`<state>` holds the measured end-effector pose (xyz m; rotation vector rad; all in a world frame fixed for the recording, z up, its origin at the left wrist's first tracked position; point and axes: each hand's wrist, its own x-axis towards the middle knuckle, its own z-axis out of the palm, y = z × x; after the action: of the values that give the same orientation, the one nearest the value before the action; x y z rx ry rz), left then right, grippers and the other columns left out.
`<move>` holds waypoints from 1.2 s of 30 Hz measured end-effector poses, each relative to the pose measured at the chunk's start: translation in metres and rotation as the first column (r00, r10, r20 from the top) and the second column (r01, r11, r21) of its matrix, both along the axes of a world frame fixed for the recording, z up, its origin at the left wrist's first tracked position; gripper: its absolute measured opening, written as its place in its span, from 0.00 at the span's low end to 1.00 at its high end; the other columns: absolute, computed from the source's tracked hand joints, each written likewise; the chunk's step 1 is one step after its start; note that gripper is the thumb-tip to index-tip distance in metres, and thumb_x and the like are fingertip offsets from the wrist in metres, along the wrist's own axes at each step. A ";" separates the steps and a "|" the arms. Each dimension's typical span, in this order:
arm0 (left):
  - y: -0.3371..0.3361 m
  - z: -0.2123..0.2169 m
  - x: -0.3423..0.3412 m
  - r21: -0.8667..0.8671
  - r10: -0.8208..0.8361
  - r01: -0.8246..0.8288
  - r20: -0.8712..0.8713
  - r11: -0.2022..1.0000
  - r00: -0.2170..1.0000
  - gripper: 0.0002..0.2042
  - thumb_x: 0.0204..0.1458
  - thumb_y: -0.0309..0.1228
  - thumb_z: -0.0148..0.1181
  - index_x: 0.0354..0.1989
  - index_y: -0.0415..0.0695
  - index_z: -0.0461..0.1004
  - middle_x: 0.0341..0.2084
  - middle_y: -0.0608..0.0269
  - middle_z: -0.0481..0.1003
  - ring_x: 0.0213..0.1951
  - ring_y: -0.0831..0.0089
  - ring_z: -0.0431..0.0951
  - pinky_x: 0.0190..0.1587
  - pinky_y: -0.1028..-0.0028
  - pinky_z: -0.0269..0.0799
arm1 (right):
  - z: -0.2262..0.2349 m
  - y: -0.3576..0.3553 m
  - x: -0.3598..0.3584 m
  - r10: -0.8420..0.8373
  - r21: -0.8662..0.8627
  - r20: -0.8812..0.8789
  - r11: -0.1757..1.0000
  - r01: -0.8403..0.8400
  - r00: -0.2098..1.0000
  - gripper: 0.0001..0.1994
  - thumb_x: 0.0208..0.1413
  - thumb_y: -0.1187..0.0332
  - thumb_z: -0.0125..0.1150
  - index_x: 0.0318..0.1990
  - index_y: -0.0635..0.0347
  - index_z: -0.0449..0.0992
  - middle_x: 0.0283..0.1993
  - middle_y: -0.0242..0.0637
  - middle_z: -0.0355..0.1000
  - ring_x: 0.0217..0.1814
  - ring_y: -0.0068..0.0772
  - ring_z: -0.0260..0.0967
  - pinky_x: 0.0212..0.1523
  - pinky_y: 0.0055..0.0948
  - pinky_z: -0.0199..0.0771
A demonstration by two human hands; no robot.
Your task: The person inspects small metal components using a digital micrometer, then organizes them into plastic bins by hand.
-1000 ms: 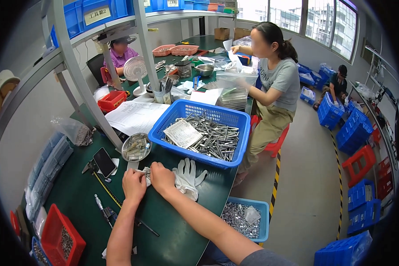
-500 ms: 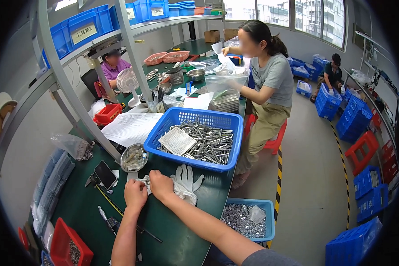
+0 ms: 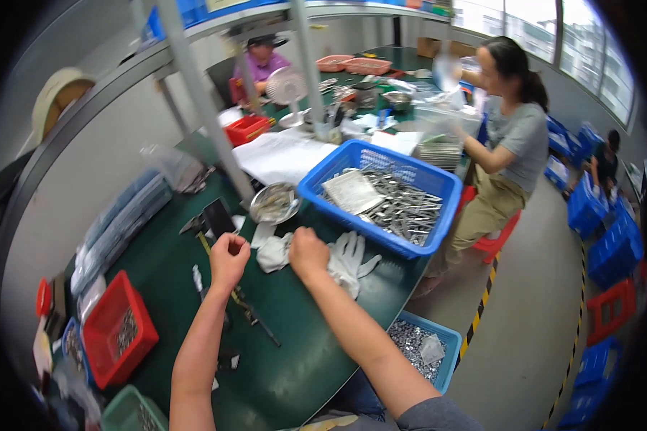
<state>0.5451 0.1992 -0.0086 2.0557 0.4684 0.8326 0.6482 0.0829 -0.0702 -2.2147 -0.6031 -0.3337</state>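
Observation:
My left hand (image 3: 230, 260) hovers over the green bench beside a dark phone (image 3: 218, 218), its thumb and fingers curled together in a pinch; whatever they hold is too small to make out. A crumpled white cloth (image 3: 272, 254) lies between my hands. Against its right side rests my right hand (image 3: 310, 256), fingers curled and mostly hidden, so its grip is unclear. Just right of that hand a white glove (image 3: 347, 262) lies flat with its fingers spread. Beyond the cloth stands a round metal bowl (image 3: 274, 204) of small pieces.
A blue basket (image 3: 438, 241) full of metal rods, with a paper on top, stands beyond my right hand. Calipers (image 3: 193, 224) and a tape measure (image 3: 241, 298) lie left. A red bin (image 3: 140, 316) is nearer. A co-worker (image 3: 514, 122) sits at the right.
My left hand has come away from the white cloth, moving left. My right hand stays close to the cloth. The whole view has swung left.

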 end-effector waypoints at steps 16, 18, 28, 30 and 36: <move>-0.060 0.000 -0.267 -0.678 0.666 -0.372 0.234 0.634 0.708 0.04 0.49 0.25 0.47 0.31 0.37 0.66 0.29 0.58 0.71 0.30 0.75 0.73 0.32 0.80 0.70 | 0.006 -0.006 -0.004 0.089 0.233 0.191 0.963 -0.134 0.977 0.13 0.40 0.72 0.48 0.37 0.59 0.68 0.27 0.35 0.65 0.28 0.33 0.63 0.31 0.31 0.64; -0.065 -0.013 -0.271 -0.678 0.690 -0.402 0.216 0.615 0.691 0.03 0.49 0.25 0.47 0.29 0.38 0.65 0.25 0.61 0.70 0.27 0.77 0.72 0.29 0.80 0.69 | 0.023 -0.007 -0.024 0.153 0.241 0.171 0.951 -0.192 0.973 0.11 0.41 0.72 0.49 0.36 0.59 0.69 0.28 0.35 0.66 0.25 0.32 0.63 0.28 0.29 0.64; -0.044 -0.057 -0.269 -0.597 0.577 -0.360 0.217 0.717 0.788 0.04 0.48 0.24 0.50 0.30 0.37 0.67 0.20 0.67 0.67 0.23 0.83 0.66 0.26 0.84 0.64 | 0.032 0.018 -0.107 0.620 -0.077 0.079 0.784 -0.616 0.780 0.04 0.41 0.68 0.53 0.25 0.54 0.74 0.21 0.33 0.69 0.21 0.32 0.67 0.23 0.27 0.65; -0.048 -0.070 -0.267 -0.524 0.583 -0.398 0.250 0.753 0.773 0.04 0.47 0.24 0.51 0.29 0.37 0.67 0.21 0.67 0.68 0.24 0.84 0.66 0.26 0.84 0.63 | 0.031 0.032 -0.088 0.518 -0.136 0.034 0.849 -0.510 0.854 0.05 0.42 0.67 0.53 0.25 0.55 0.73 0.22 0.33 0.70 0.24 0.34 0.68 0.25 0.29 0.66; -0.054 -0.057 -0.263 -0.148 0.512 -0.490 0.257 0.859 0.820 0.04 0.42 0.19 0.52 0.28 0.37 0.71 0.22 0.62 0.68 0.22 0.78 0.68 0.24 0.82 0.65 | 0.015 0.098 -0.053 0.351 -0.129 0.056 0.931 -0.342 0.935 0.08 0.41 0.66 0.54 0.31 0.56 0.71 0.25 0.35 0.70 0.32 0.38 0.68 0.31 0.35 0.65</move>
<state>0.2820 0.1456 -0.0657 1.7144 0.8837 1.3845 0.5954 0.1813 -0.0554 -2.1594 -1.0635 -0.2044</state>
